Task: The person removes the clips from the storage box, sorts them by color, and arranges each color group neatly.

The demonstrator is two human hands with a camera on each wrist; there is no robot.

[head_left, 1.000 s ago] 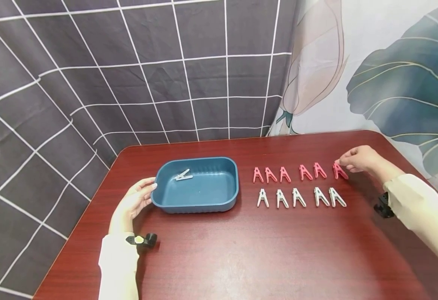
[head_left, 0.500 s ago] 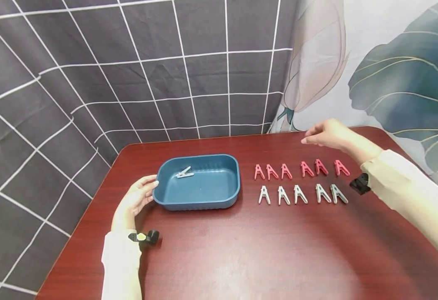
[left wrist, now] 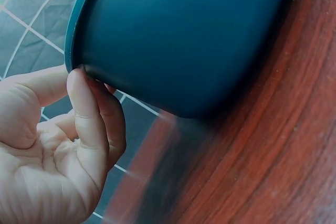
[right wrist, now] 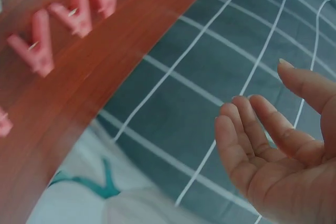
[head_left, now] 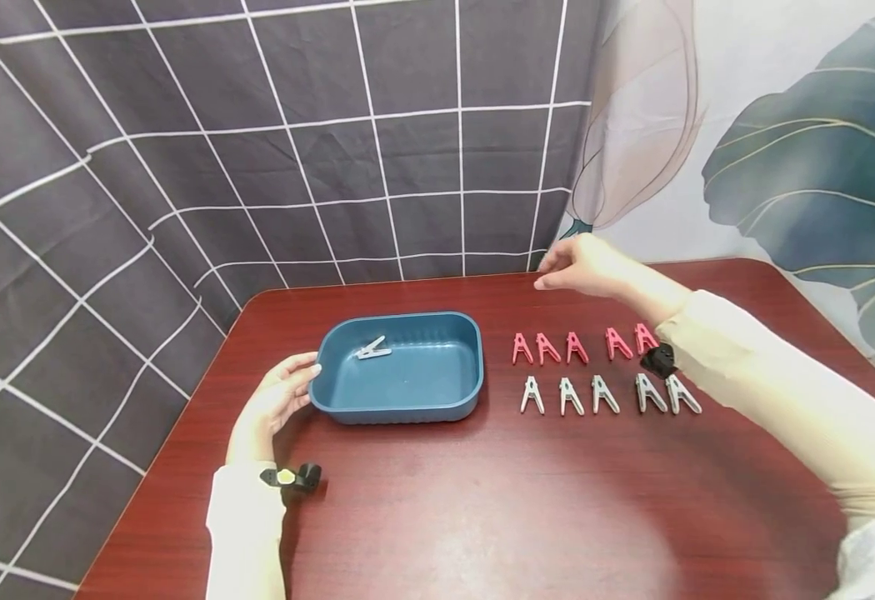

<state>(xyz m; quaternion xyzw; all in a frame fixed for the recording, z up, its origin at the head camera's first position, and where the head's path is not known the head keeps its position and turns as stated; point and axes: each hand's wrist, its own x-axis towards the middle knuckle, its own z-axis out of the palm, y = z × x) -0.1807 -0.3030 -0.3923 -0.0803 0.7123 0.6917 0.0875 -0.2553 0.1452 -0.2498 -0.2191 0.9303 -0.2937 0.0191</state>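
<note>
In the head view, my left hand point(head_left: 278, 400) pinches the left rim of a blue plastic basin point(head_left: 396, 414). The left wrist view shows thumb and fingers meeting at the basin's edge point(left wrist: 173, 40). One white clothespin point(head_left: 373, 350) lies inside it, toward the back left. My right hand point(head_left: 583, 265) hovers over the table's back edge, fingers loosely bent and nothing between them, as the right wrist view point(right wrist: 278, 140) confirms. Below that hand runs a row of red clothespins point(head_left: 546, 348); the sleeve and wrist camera cover its right end. A row of white clothespins point(head_left: 570, 397) lies nearer me.
The reddish-brown wooden table point(head_left: 467, 508) bears everything. Behind it and to the left hangs a dark grey curtain point(head_left: 407, 158) with a white grid. A light curtain with a leaf print point(head_left: 812, 167) hangs at the back right.
My right hand has left the rightmost red clothespin, risen, and moved left above the rows with nothing in it. The left hand has stayed on the basin's rim.
</note>
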